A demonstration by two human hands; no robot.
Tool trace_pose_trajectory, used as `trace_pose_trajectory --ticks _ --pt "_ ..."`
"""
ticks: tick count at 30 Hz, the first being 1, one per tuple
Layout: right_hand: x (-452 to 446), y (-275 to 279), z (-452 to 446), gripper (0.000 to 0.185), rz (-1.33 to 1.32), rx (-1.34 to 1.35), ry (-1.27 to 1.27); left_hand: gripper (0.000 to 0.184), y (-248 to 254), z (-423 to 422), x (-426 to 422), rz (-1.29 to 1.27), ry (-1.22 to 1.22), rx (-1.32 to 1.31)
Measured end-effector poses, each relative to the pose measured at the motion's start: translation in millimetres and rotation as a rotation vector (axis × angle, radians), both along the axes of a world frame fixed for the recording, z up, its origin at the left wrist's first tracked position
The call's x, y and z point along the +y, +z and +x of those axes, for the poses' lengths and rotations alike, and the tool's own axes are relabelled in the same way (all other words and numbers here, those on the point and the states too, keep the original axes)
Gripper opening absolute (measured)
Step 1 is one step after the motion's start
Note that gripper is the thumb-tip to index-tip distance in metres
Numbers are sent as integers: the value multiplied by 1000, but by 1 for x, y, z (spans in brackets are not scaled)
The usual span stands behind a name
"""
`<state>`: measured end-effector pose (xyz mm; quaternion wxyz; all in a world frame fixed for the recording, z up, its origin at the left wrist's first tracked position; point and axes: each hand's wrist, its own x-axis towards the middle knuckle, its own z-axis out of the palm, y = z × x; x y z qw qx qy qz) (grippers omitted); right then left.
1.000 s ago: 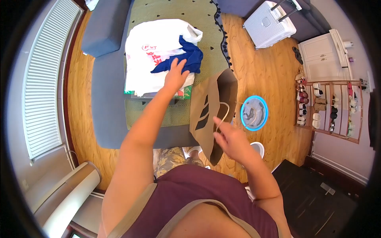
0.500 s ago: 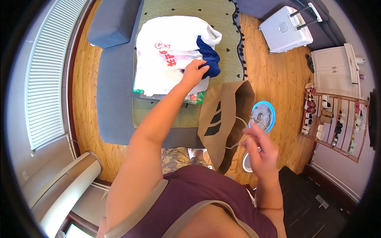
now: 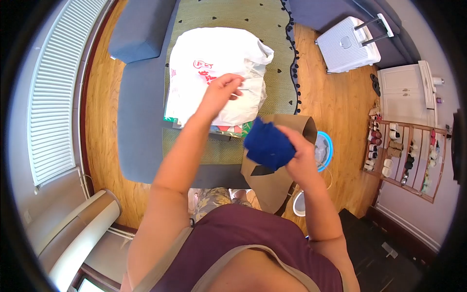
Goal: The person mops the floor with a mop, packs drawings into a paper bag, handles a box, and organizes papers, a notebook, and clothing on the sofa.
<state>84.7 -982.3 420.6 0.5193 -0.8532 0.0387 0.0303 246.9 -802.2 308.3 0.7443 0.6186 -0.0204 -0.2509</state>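
The right hand [image 3: 302, 155] is closed around a bunched blue cloth [image 3: 268, 147], above a brown paper bag [image 3: 267, 189] at the near right corner of the sofa [image 3: 138, 112]. The left hand [image 3: 219, 96], half open, fingers loosely curled and seemingly holding nothing, is over the white bag [image 3: 219, 48] near the sofa's near edge.

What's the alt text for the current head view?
A person's right hand grips blue cloth in front of a brown paper bag. The left hand, with nothing visible in it, is over a white bag with red print.
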Motion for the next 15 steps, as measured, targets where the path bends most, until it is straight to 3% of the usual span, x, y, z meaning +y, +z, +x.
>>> trace_pose_trajectory --ticks 2,3,5,6,9,12,14,15 --pt "5 -19 -2 45 -159 -46 72 28 -28 17 1 277 -93 -77" --pt "11 -25 -1 44 -222 -5 118 28 -50 24 -5 276 -96 -78" --pt "27 -37 -1 41 -353 81 226 37 -90 31 -19 692 -259 -698" --pt "35 -43 -2 39 -424 124 290 37 -91 28 -24 693 -264 -700" --pt "55 -52 -2 34 -451 121 401 53 -100 9 -31 1125 -491 -590" --pt "65 -61 -3 31 -453 155 466 40 -151 8 -13 1145 -453 -526" --pt "71 -64 -3 31 -369 131 482 31 -155 9 0 1052 -363 -504" --pt "73 -63 0 45 -380 265 555 22 -156 10 9 964 -267 -479"
